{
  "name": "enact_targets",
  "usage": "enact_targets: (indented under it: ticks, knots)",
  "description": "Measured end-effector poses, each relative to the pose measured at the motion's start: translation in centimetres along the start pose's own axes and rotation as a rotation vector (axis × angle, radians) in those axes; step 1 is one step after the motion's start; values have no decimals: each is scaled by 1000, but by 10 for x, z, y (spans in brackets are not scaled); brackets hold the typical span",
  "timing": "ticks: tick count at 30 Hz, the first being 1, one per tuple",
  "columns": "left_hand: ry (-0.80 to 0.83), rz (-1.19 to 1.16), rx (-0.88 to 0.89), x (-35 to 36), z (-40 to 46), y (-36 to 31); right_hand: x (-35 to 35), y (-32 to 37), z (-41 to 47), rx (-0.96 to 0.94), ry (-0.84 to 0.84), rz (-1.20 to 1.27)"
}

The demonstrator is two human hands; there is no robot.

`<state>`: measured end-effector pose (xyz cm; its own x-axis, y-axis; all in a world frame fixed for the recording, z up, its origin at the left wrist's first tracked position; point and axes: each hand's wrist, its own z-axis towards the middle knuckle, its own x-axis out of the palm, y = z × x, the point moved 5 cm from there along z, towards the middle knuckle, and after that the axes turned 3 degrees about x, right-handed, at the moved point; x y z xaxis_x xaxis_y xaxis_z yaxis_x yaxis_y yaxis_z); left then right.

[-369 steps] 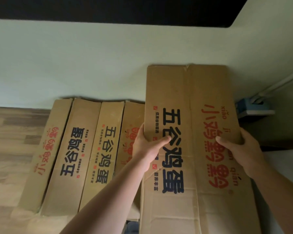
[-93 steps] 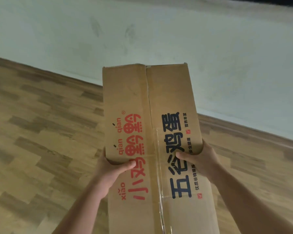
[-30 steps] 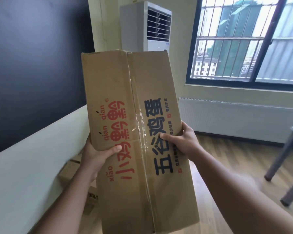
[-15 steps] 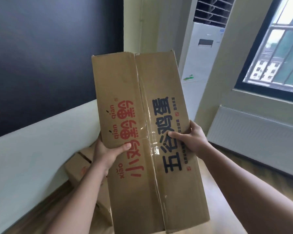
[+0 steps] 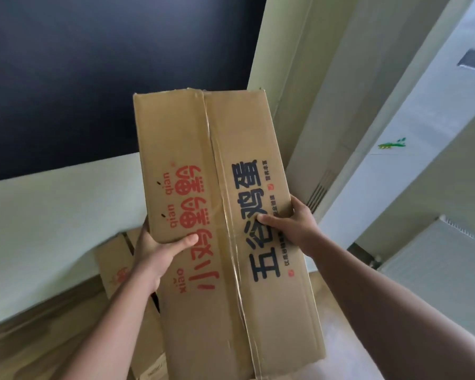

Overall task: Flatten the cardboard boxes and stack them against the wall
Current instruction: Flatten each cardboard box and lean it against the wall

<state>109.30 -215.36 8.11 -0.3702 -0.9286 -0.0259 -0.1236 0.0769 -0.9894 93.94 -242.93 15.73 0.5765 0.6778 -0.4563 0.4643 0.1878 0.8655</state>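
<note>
I hold a flattened brown cardboard box (image 5: 225,229) upright in front of me, printed with red and dark blue characters and taped down its middle seam. My left hand (image 5: 159,250) grips its left edge, thumb across the printed face. My right hand (image 5: 288,223) grips the right edge, thumb on the blue lettering. Behind and below the held box, other flattened boxes (image 5: 115,267) lean against the pale lower wall (image 5: 52,231); the held box and my left arm hide most of them.
The wall is dark above (image 5: 93,78) and pale below. A white standing air conditioner (image 5: 412,149) fills the corner on the right, with a white radiator (image 5: 450,270) beside it. Wood floor (image 5: 39,338) shows at the lower left.
My view has swung left towards the wall and corner; the window is out of sight. The leaning boxes show more at the lower left. Both hands keep the same grip on the box.
</note>
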Motion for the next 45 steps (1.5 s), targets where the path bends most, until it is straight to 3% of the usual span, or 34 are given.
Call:
enact_targets:
  ticks: [8,21,27,34,41,45]
  knots:
    - [-149,19,-180,43,88,26,31,-15,162,104,208,-84]
    - [-423,-17,-458,160,188,92,73,-96,392,154,545,-242]
    - [-399,50,-508,164,245,109,107,-116,443,133,566,-282]
    - [-405,73,-574,142,306,143,156,-126,496,-5,494,-732]
    - [-432,17,-650,130,345,196,196,-158,521,88,464,-843]
    - [-450,16,-684,125,349,233,214,-179,517,43,385,-1016]
